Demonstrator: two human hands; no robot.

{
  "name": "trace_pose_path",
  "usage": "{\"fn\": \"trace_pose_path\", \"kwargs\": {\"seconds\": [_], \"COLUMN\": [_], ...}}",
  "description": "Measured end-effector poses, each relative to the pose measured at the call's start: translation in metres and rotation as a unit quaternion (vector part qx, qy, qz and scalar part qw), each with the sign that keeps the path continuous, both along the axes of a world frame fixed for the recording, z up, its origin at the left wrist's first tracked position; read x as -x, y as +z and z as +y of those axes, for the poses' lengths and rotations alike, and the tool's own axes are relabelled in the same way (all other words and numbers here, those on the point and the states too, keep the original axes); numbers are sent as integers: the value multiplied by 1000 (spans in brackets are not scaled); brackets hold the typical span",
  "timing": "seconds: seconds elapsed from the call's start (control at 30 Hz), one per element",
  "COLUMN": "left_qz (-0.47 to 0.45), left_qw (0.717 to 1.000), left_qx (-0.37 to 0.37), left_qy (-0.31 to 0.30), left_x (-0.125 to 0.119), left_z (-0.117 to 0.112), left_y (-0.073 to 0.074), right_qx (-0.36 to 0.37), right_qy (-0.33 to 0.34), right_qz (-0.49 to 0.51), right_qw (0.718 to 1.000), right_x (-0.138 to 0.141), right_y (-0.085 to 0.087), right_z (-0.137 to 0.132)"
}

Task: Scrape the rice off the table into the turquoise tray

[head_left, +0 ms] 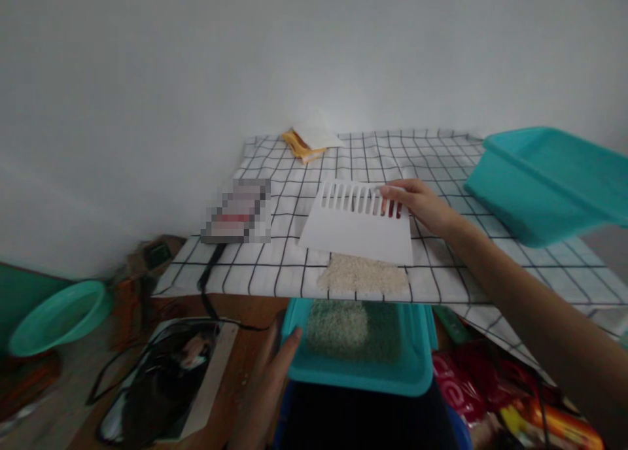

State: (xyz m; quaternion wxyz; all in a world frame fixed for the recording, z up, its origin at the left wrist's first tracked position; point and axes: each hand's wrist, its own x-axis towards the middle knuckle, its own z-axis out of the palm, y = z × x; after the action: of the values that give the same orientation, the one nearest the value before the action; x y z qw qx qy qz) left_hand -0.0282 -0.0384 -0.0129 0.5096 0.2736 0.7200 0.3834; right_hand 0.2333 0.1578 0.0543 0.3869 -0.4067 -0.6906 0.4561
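Note:
My right hand (417, 201) grips a white plastic board (357, 234) with a row of slots, by its upper right corner. The board leans over the checked cloth. Along its lower edge lies a patch of pale rice-like grains (366, 275), close to the table's front edge. Just below that edge, a teal tray (360, 382) holds more of the grains over its bottom. My left hand (275, 365) grasps the tray's left rim, with the thumb over it and the other fingers mostly hidden.
A large teal tub (534, 195) stands tilted on the right of the table. A yellow-and-white packet (304, 146) lies at the back. On the left is a pixelated flat object (235, 214) near a black cable (209, 280). A green basin (61, 319) and red packages (471, 378) are lower down.

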Motion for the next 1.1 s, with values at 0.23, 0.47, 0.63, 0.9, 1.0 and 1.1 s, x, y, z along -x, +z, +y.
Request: {"fn": "trace_pose_path", "kwargs": {"seconds": [0.23,0.47,0.63,0.9,1.0,1.1], "left_qz": [4,22,25,-19,3,-12], "left_qw": [1000,1000,999,998,999,999], "left_qx": [-11,-6,-17,-52,-37,-32], "left_qy": [8,15,11,0,5,7], "left_x": [0,5,8,4,5,4], "left_z": [0,-1,-2,0,0,0], "left_y": [-1,-12,-21,-16,-16,-15], "right_qx": [25,33,47,56,59,63], "right_qy": [16,32,45,67,74,79], "right_qz": [2,1,0,-18,-25,-26], "right_qw": [1000,999,998,996,995,995], "right_x": [1,3,2,3,4,5], "right_y": [2,4,1,2,3,3], "right_z": [-2,-5,-4,-7,-8,-9]}}
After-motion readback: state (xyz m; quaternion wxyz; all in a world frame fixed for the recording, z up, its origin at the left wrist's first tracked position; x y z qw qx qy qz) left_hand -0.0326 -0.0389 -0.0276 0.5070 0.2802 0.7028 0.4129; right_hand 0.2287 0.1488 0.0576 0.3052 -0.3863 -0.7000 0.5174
